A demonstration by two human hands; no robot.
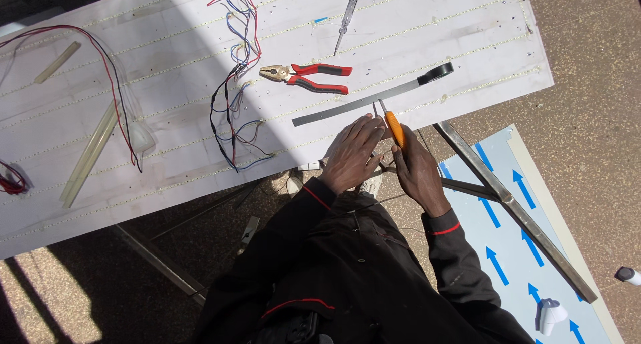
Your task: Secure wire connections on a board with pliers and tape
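My right hand [417, 170] grips an orange-handled cutter [394, 129], its thin metal tip touching a strip of black tape [354, 103] that runs from a black tape roll [437, 72] across a large white panel [167, 117] lined with rows of small LEDs. My left hand [350, 153] lies flat on the panel's near edge, fingers spread beside the tip and just below the tape.
Red-handled pliers [310, 77] and a clear-handled screwdriver [346, 20] lie on the panel. Tangled coloured wires [234, 110] and clear glue sticks [90, 153] lie to the left. A metal bar [507, 200] crosses a blue-arrowed sheet [521, 250] on the floor at right.
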